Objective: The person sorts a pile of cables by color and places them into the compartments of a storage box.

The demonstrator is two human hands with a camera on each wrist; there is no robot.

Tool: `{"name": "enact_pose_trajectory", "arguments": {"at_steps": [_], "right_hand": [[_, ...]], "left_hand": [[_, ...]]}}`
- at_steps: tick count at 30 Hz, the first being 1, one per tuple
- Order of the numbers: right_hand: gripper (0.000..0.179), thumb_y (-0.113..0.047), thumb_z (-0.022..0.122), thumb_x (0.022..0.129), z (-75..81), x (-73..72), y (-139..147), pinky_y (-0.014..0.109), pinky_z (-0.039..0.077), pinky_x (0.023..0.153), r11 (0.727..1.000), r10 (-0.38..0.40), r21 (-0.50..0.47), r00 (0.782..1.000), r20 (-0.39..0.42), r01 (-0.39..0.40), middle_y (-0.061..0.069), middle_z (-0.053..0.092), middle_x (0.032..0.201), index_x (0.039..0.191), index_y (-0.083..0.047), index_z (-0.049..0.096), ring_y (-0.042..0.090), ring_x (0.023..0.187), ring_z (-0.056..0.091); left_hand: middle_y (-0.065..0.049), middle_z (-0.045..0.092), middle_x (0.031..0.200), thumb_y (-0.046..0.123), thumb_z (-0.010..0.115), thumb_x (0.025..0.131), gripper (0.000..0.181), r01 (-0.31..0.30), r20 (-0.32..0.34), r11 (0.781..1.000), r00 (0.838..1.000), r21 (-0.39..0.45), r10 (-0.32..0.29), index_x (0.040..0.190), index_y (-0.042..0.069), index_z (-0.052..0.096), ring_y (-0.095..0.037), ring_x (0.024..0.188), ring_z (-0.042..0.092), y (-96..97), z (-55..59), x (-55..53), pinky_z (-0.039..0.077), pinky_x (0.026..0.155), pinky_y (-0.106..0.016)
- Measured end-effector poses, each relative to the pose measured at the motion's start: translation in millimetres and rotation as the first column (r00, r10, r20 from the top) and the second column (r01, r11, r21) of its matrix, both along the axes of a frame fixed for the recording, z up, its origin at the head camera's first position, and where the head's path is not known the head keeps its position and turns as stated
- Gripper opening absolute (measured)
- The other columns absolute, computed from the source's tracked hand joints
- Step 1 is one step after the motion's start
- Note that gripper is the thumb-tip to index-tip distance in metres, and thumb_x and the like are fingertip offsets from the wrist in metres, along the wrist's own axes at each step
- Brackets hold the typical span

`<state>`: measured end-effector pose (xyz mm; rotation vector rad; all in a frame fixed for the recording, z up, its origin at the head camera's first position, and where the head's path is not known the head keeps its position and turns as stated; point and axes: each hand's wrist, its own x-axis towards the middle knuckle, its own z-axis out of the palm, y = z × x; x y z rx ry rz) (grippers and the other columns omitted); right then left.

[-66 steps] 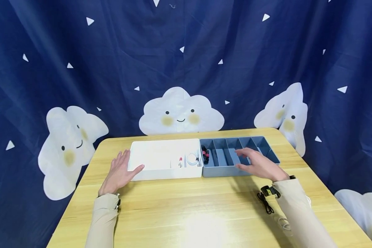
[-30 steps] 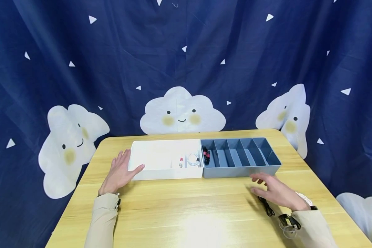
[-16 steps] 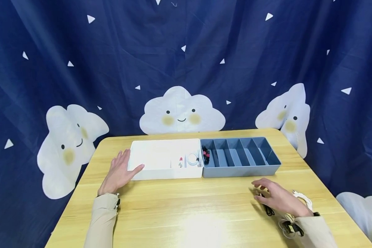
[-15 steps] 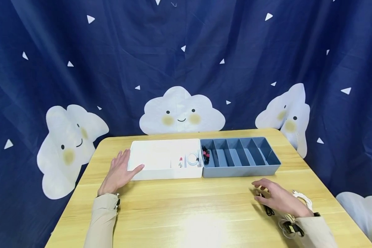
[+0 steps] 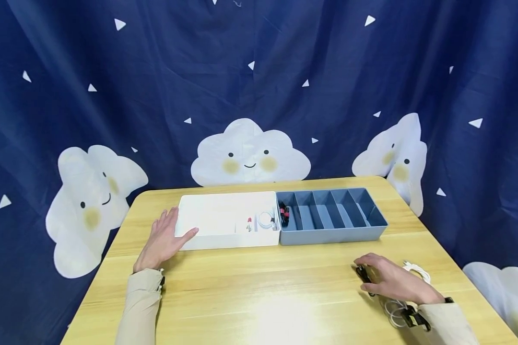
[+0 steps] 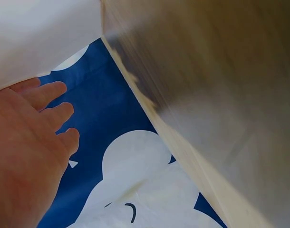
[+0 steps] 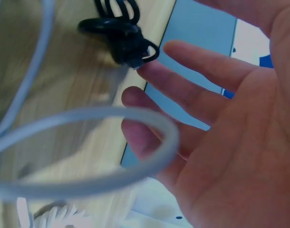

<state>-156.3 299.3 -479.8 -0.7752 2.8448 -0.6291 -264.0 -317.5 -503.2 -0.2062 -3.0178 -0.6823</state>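
Observation:
My left hand [image 5: 158, 242] rests against the left end of a white storage box [image 5: 233, 241], its thumb over the front edge and its fingers straight along the side. On the right of the table, my right hand [image 5: 397, 280] reaches over a coiled black cable [image 5: 362, 274] with loosely bent fingers. In the right wrist view, that black cable [image 7: 123, 40] lies beside the fingertips, and no finger curls round it. A pale cable loop [image 7: 169, 137] passes close to the camera. Joined to the white box's right side is a blue-grey divided box [image 5: 334, 235].
The blue-grey box's leftmost compartment contains a black cable bundle [image 5: 284, 214] with a red tie. A coiled white cable [image 5: 265, 220] and a small red-tipped item [image 5: 249, 224] lie in the white box. Another white cable [image 5: 417, 270] is beyond my right hand.
My right hand has come from above the blue-grey box down toward the front right, to the black cable on the table. The left hand has stayed at the white box.

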Motion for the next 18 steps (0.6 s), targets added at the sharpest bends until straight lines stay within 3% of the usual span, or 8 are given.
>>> {"name": "enact_pose_trajectory", "arguments": {"at_steps": [8, 18], "right_hand": [[0.074, -0.032, 0.092, 0.074, -2.5, 4.6, 5.1, 0.044, 0.057, 0.096, 0.999, -0.03, 0.042, 0.993, 0.112, 0.025, 0.014, 0.061, 0.14, 0.137, -0.008, 0.061, 0.039, 0.125, 0.06], [0.079, -0.024, 0.094, 0.072, -2.5, 4.1, 6.8, 0.046, 0.057, 0.091, 0.998, -0.038, 0.046, 0.991, 0.13, 0.032, 0.018, 0.057, 0.142, 0.139, -0.005, 0.058, 0.041, 0.124, 0.058]], "left_hand": [[-0.026, 0.014, 0.172, 0.077, 0.05, 0.094, 0.114, -0.01, 0.001, 1.0, 1.0, -0.008, 0.01, 0.165, -0.002, 0.009, -0.05, 0.16, 0.005, -0.8, 0.3, 2.0, 0.005, 0.126, -0.071], [-0.026, 0.013, 0.172, 0.078, 0.05, 0.093, 0.114, -0.011, -0.002, 1.0, 1.0, -0.002, 0.011, 0.165, -0.001, 0.009, -0.049, 0.16, 0.005, -0.6, 0.2, -0.1, 0.005, 0.126, -0.071]]}}
